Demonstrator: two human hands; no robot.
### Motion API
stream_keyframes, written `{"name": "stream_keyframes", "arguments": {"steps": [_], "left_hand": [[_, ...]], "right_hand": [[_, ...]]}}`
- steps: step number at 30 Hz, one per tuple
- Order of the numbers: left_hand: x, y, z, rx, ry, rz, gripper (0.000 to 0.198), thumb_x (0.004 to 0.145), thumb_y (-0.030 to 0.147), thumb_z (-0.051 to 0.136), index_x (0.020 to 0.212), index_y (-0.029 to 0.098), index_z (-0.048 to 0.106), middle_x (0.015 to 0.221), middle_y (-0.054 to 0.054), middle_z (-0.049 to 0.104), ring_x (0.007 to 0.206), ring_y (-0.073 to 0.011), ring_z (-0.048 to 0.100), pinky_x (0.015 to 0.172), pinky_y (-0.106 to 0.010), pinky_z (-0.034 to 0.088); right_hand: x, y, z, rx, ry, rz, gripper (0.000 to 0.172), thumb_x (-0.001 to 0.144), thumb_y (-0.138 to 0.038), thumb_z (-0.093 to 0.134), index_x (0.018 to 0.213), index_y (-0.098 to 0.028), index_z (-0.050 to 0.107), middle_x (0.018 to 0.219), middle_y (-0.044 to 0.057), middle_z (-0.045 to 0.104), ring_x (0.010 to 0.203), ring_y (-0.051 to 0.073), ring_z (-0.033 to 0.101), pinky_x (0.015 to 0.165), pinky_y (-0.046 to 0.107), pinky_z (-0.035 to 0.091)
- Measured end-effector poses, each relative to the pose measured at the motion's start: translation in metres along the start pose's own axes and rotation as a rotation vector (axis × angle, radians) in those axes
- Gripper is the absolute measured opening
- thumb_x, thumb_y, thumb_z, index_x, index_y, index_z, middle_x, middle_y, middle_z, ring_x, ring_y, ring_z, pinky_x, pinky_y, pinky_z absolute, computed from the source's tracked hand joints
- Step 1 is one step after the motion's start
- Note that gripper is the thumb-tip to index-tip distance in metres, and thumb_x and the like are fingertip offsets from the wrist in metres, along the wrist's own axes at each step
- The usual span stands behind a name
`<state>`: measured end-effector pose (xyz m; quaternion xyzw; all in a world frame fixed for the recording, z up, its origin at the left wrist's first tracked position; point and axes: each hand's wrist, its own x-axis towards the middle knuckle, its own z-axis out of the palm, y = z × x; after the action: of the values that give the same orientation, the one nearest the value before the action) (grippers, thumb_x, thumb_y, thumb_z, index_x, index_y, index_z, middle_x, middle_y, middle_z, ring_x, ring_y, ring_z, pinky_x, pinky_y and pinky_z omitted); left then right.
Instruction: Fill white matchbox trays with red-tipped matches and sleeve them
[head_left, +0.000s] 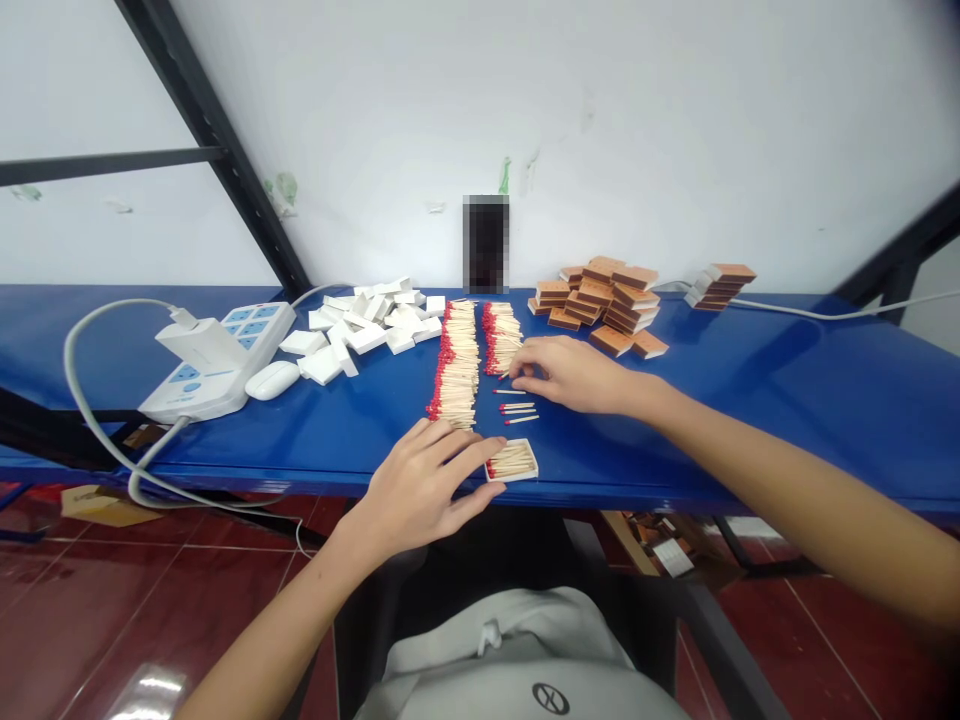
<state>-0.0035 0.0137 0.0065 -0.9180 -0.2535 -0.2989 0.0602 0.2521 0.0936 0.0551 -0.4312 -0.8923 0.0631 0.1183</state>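
Note:
My left hand (424, 480) rests near the front edge of the blue table (787, 400), fingers spread, its fingertips touching the left side of a small white tray (512, 462) filled with matches. My right hand (570, 372) lies further back, its fingers curled at the near end of the right row of red-tipped matches (501, 338); whether they pinch a match is hidden. A longer row of matches (456, 365) lies to the left. A few loose matches (517, 407) lie between my hands.
A heap of white inner trays (364, 325) lies at the left, brown matchbox sleeves (600, 300) and a smaller stack (721, 284) at the right. A white power strip (217, 355) with cable, a white mouse (271, 380) and a dark phone (486, 243) against the wall.

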Motion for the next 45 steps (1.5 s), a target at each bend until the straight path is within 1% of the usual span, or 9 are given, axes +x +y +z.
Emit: {"name": "stream_keyframes", "arguments": {"steps": [7, 13, 19, 22, 25, 30, 36, 40, 45], "left_hand": [[0.000, 0.000, 0.000, 0.004, -0.005, -0.003, 0.031, 0.094, 0.034, 0.062, 0.121, 0.018, 0.062, 0.105, -0.007, 0.072, 0.094, -0.0230, 0.064, 0.080, -0.037, 0.047], [0.000, 0.000, -0.001, -0.004, -0.012, -0.007, 0.032, 0.094, 0.034, 0.062, 0.122, 0.018, 0.062, 0.105, -0.008, 0.071, 0.094, -0.0229, 0.064, 0.081, -0.037, 0.048], [0.001, 0.001, -0.002, 0.005, -0.002, -0.010, 0.033, 0.094, 0.034, 0.061, 0.123, 0.018, 0.062, 0.104, -0.008, 0.071, 0.093, -0.0224, 0.065, 0.081, -0.036, 0.048], [0.001, 0.000, -0.001, 0.010, -0.007, -0.010, 0.034, 0.095, 0.035, 0.060, 0.125, 0.018, 0.060, 0.104, -0.008, 0.071, 0.094, -0.0228, 0.064, 0.080, -0.037, 0.048], [0.000, 0.000, -0.001, 0.007, -0.014, -0.005, 0.035, 0.095, 0.035, 0.061, 0.125, 0.018, 0.060, 0.105, -0.007, 0.071, 0.094, -0.0231, 0.063, 0.080, -0.037, 0.047], [0.000, 0.000, -0.001, 0.003, -0.013, -0.005, 0.034, 0.095, 0.035, 0.061, 0.124, 0.018, 0.060, 0.104, -0.007, 0.071, 0.094, -0.0232, 0.063, 0.079, -0.037, 0.046], [0.000, 0.000, 0.000, 0.002, -0.014, -0.006, 0.034, 0.095, 0.035, 0.061, 0.125, 0.018, 0.059, 0.106, -0.007, 0.071, 0.095, -0.0232, 0.063, 0.080, -0.037, 0.046], [0.000, 0.000, 0.000, 0.001, -0.013, -0.005, 0.034, 0.095, 0.035, 0.062, 0.124, 0.018, 0.059, 0.106, -0.007, 0.071, 0.095, -0.0230, 0.063, 0.080, -0.037, 0.046], [0.000, -0.001, 0.000, -0.001, -0.016, -0.005, 0.035, 0.094, 0.034, 0.063, 0.125, 0.019, 0.059, 0.106, -0.006, 0.071, 0.095, -0.0230, 0.063, 0.080, -0.037, 0.046]], "right_hand": [[0.001, 0.004, 0.004, 0.008, -0.004, -0.012, 0.022, 0.094, -0.037, 0.058, 0.108, -0.022, 0.067, 0.103, 0.006, 0.067, 0.091, 0.020, 0.060, 0.074, 0.029, 0.040], [0.006, 0.005, 0.006, -0.027, -0.016, -0.050, 0.020, 0.099, -0.028, 0.048, 0.103, -0.020, 0.066, 0.103, 0.007, 0.067, 0.095, 0.021, 0.060, 0.076, 0.030, 0.039], [0.013, 0.002, 0.007, -0.172, -0.038, -0.087, 0.021, 0.101, -0.028, 0.040, 0.100, -0.018, 0.059, 0.105, 0.010, 0.064, 0.087, 0.021, 0.057, 0.067, 0.031, 0.036], [0.012, -0.002, 0.006, -0.135, -0.031, -0.097, 0.021, 0.101, -0.030, 0.039, 0.097, -0.018, 0.056, 0.100, 0.009, 0.063, 0.079, 0.019, 0.054, 0.064, 0.030, 0.034], [0.009, -0.005, 0.005, -0.089, -0.068, -0.092, 0.019, 0.100, -0.030, 0.041, 0.093, -0.019, 0.055, 0.095, 0.007, 0.063, 0.074, 0.017, 0.053, 0.063, 0.030, 0.033], [0.007, -0.006, 0.005, 0.035, -0.117, -0.081, 0.017, 0.098, -0.030, 0.045, 0.093, -0.018, 0.056, 0.098, 0.008, 0.064, 0.077, 0.018, 0.054, 0.068, 0.029, 0.037], [-0.004, -0.011, -0.001, 0.107, -0.180, -0.078, 0.012, 0.095, -0.024, 0.048, 0.091, -0.019, 0.058, 0.094, 0.007, 0.065, 0.078, 0.018, 0.055, 0.069, 0.028, 0.038], [-0.008, -0.015, -0.007, 0.105, -0.151, -0.108, 0.016, 0.097, -0.025, 0.046, 0.089, -0.019, 0.059, 0.089, 0.005, 0.066, 0.076, 0.017, 0.055, 0.069, 0.028, 0.036], [-0.005, -0.016, -0.010, 0.091, -0.151, -0.042, 0.016, 0.097, -0.026, 0.048, 0.090, -0.017, 0.059, 0.076, 0.002, 0.062, 0.065, 0.015, 0.051, 0.064, 0.027, 0.033]]}}
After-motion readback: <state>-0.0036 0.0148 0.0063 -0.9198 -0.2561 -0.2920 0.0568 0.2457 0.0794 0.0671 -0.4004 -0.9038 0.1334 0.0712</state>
